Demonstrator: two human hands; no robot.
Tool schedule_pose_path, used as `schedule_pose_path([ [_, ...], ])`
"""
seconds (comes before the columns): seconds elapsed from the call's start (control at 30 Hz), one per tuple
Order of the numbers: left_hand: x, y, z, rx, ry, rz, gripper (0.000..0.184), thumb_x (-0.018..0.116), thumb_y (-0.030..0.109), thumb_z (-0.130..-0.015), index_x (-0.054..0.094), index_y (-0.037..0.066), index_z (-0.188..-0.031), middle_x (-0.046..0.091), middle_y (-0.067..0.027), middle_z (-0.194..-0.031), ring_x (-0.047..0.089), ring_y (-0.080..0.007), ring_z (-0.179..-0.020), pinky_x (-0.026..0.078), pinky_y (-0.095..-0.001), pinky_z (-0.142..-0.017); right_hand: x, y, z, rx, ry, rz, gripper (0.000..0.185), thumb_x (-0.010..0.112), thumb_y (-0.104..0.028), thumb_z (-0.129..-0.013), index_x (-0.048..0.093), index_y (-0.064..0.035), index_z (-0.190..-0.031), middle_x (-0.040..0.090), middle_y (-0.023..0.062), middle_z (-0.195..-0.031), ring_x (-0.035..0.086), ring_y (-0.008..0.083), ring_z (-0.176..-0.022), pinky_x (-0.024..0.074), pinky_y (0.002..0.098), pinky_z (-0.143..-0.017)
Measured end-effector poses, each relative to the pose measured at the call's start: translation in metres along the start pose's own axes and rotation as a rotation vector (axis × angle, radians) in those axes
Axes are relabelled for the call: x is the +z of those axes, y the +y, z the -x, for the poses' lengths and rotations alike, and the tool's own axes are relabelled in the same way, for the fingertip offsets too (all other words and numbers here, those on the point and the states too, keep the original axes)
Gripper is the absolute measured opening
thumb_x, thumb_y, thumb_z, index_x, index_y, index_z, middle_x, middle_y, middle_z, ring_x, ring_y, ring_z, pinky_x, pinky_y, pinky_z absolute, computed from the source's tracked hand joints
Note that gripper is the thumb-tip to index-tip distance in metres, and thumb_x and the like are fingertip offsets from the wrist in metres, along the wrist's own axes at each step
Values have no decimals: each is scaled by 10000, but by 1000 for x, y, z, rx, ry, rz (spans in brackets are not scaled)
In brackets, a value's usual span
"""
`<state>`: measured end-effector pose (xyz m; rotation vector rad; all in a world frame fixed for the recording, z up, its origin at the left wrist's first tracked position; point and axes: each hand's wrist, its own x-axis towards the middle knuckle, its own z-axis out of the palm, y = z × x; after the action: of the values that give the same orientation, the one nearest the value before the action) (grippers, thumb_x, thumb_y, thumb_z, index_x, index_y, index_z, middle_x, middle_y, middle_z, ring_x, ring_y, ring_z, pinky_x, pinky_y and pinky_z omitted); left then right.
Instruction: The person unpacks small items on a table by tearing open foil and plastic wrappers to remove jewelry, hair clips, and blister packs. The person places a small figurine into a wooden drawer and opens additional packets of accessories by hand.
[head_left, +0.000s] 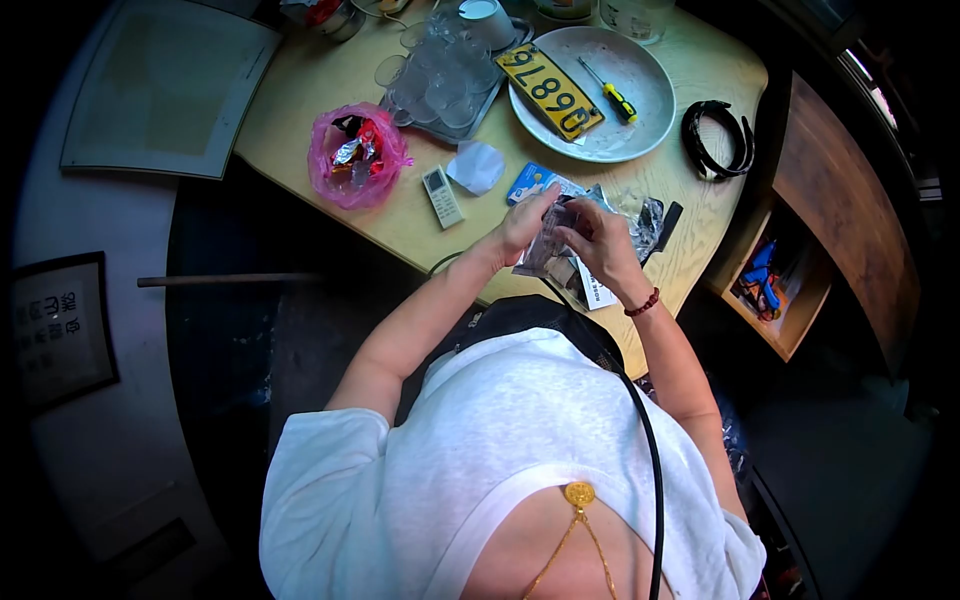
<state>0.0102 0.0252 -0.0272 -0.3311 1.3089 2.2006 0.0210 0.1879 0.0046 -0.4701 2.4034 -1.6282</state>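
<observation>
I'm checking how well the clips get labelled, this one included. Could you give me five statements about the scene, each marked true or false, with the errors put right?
1. The left hand holds a plastic packet, with the right hand at it. True.
2. The beaded bracelet is on the left wrist. False: it is on the right wrist.
3. The screwdriver lies on the white plate. True.
4. The remote control lies inside the pink bag. False: it lies on the table, outside that bag.
5. The wooden drawer is fully shut. False: it stands open, with something blue inside.
</observation>
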Motion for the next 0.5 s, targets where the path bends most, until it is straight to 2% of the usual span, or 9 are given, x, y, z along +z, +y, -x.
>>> schedule_pose_path([
  [0.1,7,4,4,-41,-16,-27,392,338,349,-939,532,30,-1056,597,-71,-949,594,-139,-836,488,-261,-718,-3,7,2,-81,1,55,276,668,-81,-714,568,-4,-960,578,156,-711,553,257,-572,446,327,-553],
  [0.17,9,7,7,-104,-116,-79,391,331,329,-945,541,26,-1075,588,-67,-984,580,-127,-858,473,-254,-752,-2,11,7,-266,107,146,169,653,-64,-716,575,-13,-857,572,139,-708,547,278,-568,442,338,-537],
  [0.2,11,7,8,-104,-117,-78,391,331,329,-945,541,26,-1075,588,-67,-984,580,-127,-858,473,-254,-752,-3,12,10,-266,106,147,169,653,-64,-716,575,-13,-857,572,139,-708,547,278,-568,442,338,-537],
  [0.27,17,7,11,-16,-130,-346,410,312,322,-952,549,18,-1093,582,-68,-1008,557,-121,-888,451,-266,-794,-5,14,15,-452,156,180,88,630,-32,-715,557,-21,-762,519,102,-639,517,271,-519,421,346,-491],
  [0.3,23,10,16,-22,-130,-342,410,312,322,-952,549,18,-1093,582,-68,-1008,557,-121,-888,451,-266,-794,-8,13,20,-445,153,179,88,630,-32,-715,557,-21,-762,519,102,-639,517,271,-519,421,346,-491],
  [0.37,35,18,24,235,-203,-636,431,295,320,-957,548,7,-1113,580,-65,-1006,527,-115,-933,423,-268,-825,-20,7,28,-565,155,385,89,621,-16,-716,534,-32,-724,421,76,-569,482,231,-480,389,337,-444],
  [0.4,34,17,22,266,-227,-688,425,293,300,-958,519,-12,-1138,568,-82,-1026,510,-128,-978,398,-273,-861,-23,4,31,-669,171,427,71,605,-12,-710,547,-34,-744,362,54,-555,456,191,-468,365,324,-416],
  [0.43,34,15,22,264,-231,-685,425,293,300,-958,519,-12,-1138,568,-82,-1026,510,-128,-978,398,-273,-861,-25,4,34,-664,171,430,71,605,-12,-710,547,-34,-744,362,54,-555,456,191,-468,365,324,-416],
  [0.5,37,14,23,631,-145,-899,405,310,270,-954,492,-33,-1152,549,-103,-1061,506,-145,-995,368,-272,-902,-29,4,40,-781,148,484,95,583,-16,-681,559,-30,-772,382,40,-574,458,168,-482,357,304,-410],
])
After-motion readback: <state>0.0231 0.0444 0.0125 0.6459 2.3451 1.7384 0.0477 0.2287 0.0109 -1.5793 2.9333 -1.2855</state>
